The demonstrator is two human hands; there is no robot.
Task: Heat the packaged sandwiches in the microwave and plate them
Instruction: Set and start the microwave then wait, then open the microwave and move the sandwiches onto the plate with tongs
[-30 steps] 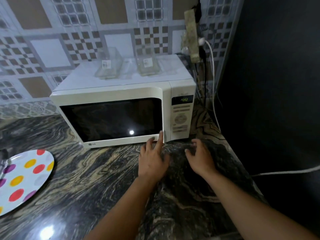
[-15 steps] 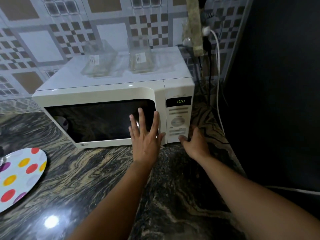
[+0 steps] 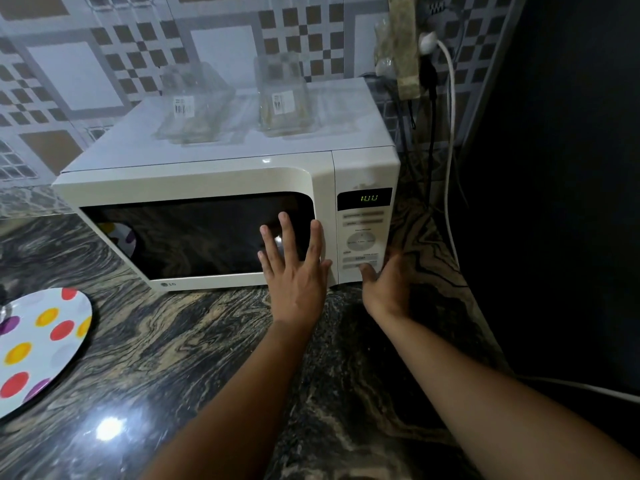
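Observation:
A white microwave (image 3: 214, 178) stands on the counter with its door closed and green digits lit on its display (image 3: 369, 198). Two clear packaged sandwiches lie on its top, one at the left (image 3: 194, 109) and one at the right (image 3: 285, 98). My left hand (image 3: 294, 271) lies flat against the right end of the door, fingers spread and holding nothing. My right hand (image 3: 388, 285) rests at the lower part of the control panel (image 3: 362, 240), thumb on the bottom buttons. A white plate with coloured dots (image 3: 38, 344) sits at the left edge of the counter.
The counter (image 3: 194, 348) is dark marbled stone. A wall socket strip (image 3: 403, 46) with a white plug and cables hangs right of the microwave. A dark wall closes the right side. A white cable (image 3: 588, 388) runs along the lower right.
My left hand rose from the counter onto the microwave door and stays flat there. My right hand moved up from the counter to the bottom of the control panel. The view came closer.

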